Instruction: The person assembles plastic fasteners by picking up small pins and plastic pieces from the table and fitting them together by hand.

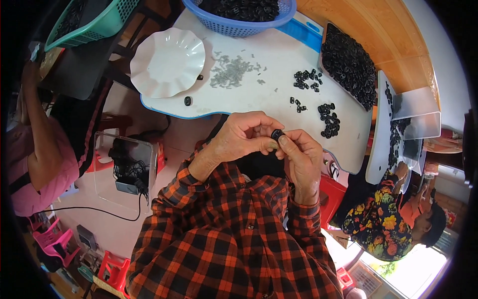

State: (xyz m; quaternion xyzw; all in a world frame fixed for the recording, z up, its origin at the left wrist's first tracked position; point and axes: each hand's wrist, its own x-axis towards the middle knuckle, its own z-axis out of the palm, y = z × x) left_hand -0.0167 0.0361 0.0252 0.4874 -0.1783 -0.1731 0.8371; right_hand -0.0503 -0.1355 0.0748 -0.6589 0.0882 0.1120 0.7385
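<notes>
In front of my chest, my left hand point(243, 135) and my right hand point(303, 155) meet at the fingertips. Between them is a small, rounded black plastic piece point(276, 134). My left index finger and thumb close around it, and my right thumb presses against its side. Any smaller part inside the pinch is hidden. Beyond my hands, small clear plastic pieces point(233, 72) lie scattered on the white table point(249, 102). Groups of similar black pieces point(329, 121) lie to the right, and a single black piece point(187, 101) rests near the table's edge.
A white scalloped plate point(168, 62) stands at the table's left. Farther back are a blue basket point(239, 29) and a tray point(322, 55) heaped with black pieces. A clear bin point(124, 167) with cables stands at lower left. Other people sit on both sides.
</notes>
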